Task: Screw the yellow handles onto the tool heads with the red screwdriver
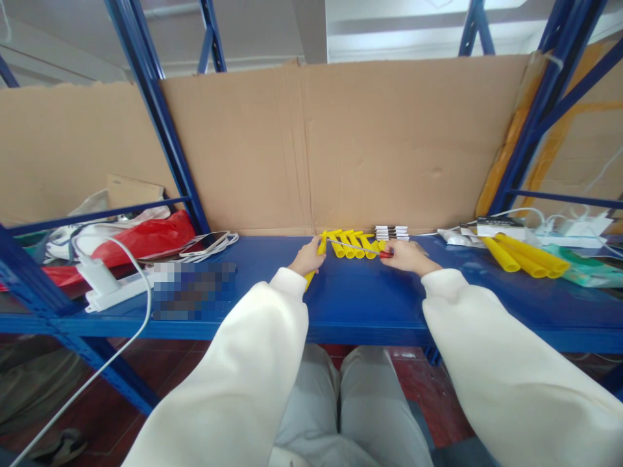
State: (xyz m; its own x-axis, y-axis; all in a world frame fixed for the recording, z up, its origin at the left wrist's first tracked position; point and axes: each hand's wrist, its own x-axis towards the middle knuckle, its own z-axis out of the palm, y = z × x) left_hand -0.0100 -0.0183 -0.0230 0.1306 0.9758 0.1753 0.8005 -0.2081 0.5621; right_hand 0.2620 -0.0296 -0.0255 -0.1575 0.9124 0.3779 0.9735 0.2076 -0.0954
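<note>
My left hand is closed around a yellow tube-shaped piece, tilted, with its lower end showing below the fingers. In my right hand is a screwdriver with a red handle. Its long thin metal shaft runs leftward, and the tip is at or near the top of the held yellow piece; I cannot tell whether they touch. Behind the shaft several like yellow pieces lie in a row on the blue shelf.
Small white-and-dark boxes are stacked by the cardboard wall. Yellow cones lie at right beside a green packet. At left are a power strip, a white cable and a red bag. Blue posts frame the shelf.
</note>
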